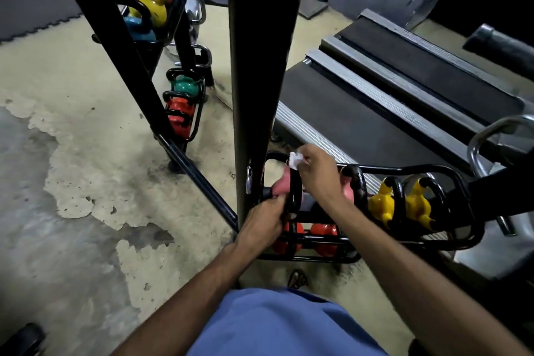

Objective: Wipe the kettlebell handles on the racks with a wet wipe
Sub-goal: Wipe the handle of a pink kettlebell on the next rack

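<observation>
left hand [264, 221] grips handle [295, 192] of pink kettlebell [281, 183]; right hand [318, 172] pinches limp wet wipe [295, 159] at handle top. Likely heavy, rigid: brace, don't lift.

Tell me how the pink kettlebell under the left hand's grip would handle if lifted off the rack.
Probably heavy for its size: the pink kettlebell looks like solid coated metal, rigid with a thick black handle. Its rounded body might roll if set down loose. The wet wipe at the handle could leave it slick for the left hand.
</observation>
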A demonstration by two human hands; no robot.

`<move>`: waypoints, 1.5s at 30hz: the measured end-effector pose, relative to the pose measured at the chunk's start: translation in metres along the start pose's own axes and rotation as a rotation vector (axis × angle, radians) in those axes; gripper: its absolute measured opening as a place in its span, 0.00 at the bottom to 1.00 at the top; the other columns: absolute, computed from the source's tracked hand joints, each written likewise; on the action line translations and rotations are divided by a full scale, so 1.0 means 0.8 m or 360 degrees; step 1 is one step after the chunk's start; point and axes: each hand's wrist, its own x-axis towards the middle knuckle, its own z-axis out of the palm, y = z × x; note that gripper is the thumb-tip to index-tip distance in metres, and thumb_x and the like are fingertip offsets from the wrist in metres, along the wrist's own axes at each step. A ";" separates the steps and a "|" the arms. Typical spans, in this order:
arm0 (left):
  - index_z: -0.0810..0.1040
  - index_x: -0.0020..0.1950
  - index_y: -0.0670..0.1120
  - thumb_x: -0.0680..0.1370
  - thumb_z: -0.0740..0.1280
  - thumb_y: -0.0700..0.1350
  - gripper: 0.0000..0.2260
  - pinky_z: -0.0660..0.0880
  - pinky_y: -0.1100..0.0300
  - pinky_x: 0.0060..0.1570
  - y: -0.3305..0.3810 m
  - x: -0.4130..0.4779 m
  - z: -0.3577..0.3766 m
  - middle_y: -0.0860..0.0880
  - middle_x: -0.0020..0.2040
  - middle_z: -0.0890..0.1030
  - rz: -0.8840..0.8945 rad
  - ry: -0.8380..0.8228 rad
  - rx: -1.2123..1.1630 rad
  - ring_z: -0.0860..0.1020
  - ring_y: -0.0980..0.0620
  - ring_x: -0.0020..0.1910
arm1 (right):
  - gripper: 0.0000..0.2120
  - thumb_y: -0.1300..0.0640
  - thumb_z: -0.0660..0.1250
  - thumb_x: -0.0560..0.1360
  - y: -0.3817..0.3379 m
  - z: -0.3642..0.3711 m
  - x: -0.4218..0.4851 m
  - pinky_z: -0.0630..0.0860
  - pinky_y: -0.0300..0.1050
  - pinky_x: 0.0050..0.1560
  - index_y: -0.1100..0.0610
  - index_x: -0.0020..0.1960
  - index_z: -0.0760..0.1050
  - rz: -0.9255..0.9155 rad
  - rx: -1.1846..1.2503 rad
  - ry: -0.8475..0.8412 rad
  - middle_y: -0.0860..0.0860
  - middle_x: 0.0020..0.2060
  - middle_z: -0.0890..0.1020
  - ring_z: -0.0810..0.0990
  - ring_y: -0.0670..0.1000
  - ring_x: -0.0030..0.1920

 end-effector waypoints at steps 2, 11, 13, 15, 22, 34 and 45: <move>0.73 0.62 0.49 0.81 0.66 0.45 0.10 0.78 0.46 0.48 0.002 0.001 -0.002 0.46 0.53 0.84 0.0003 -0.0012 -0.0019 0.82 0.40 0.54 | 0.02 0.61 0.70 0.76 0.006 0.012 -0.018 0.77 0.46 0.45 0.58 0.47 0.81 0.0600 0.0658 0.0155 0.51 0.42 0.84 0.82 0.52 0.43; 0.72 0.61 0.49 0.80 0.68 0.46 0.12 0.78 0.47 0.48 0.012 0.000 -0.006 0.43 0.53 0.84 -0.0088 -0.0070 0.0043 0.82 0.40 0.55 | 0.15 0.60 0.59 0.80 -0.019 0.013 -0.009 0.78 0.48 0.40 0.61 0.40 0.80 0.1726 0.1896 -0.0221 0.58 0.36 0.83 0.83 0.57 0.33; 0.66 0.69 0.53 0.78 0.67 0.42 0.22 0.78 0.47 0.49 0.017 -0.007 -0.004 0.43 0.56 0.83 -0.0105 -0.0046 0.0055 0.81 0.39 0.56 | 0.09 0.64 0.65 0.77 -0.016 0.024 -0.014 0.78 0.47 0.43 0.58 0.40 0.79 0.1326 0.1448 0.0145 0.55 0.39 0.82 0.81 0.56 0.40; 0.56 0.78 0.55 0.76 0.66 0.37 0.35 0.78 0.48 0.52 0.019 -0.018 -0.003 0.44 0.61 0.82 -0.0071 -0.0008 0.0087 0.81 0.41 0.58 | 0.06 0.63 0.68 0.75 -0.014 0.026 -0.019 0.76 0.45 0.48 0.54 0.43 0.80 0.0738 0.0744 0.0260 0.49 0.43 0.83 0.81 0.51 0.46; 0.61 0.82 0.41 0.74 0.56 0.47 0.34 0.66 0.49 0.74 0.027 -0.050 -0.006 0.41 0.80 0.63 0.0487 0.0035 0.0495 0.66 0.42 0.76 | 0.05 0.63 0.64 0.72 -0.037 0.000 0.021 0.77 0.52 0.40 0.59 0.46 0.78 -0.0816 -0.1090 -0.0712 0.55 0.49 0.80 0.79 0.59 0.54; 0.66 0.79 0.39 0.71 0.66 0.37 0.34 0.60 0.55 0.78 0.022 -0.040 -0.007 0.43 0.80 0.65 0.0457 0.0011 0.0560 0.68 0.46 0.75 | 0.05 0.61 0.68 0.76 -0.001 0.001 -0.026 0.75 0.39 0.48 0.55 0.49 0.82 0.0231 0.0329 0.0117 0.47 0.45 0.84 0.81 0.45 0.46; 0.72 0.75 0.41 0.76 0.67 0.40 0.26 0.64 0.53 0.77 0.023 -0.039 -0.009 0.46 0.80 0.65 0.0453 -0.0003 0.0583 0.69 0.49 0.75 | 0.13 0.61 0.61 0.78 -0.008 0.024 -0.015 0.78 0.45 0.40 0.67 0.53 0.81 0.1569 0.1995 -0.0084 0.59 0.40 0.83 0.82 0.57 0.39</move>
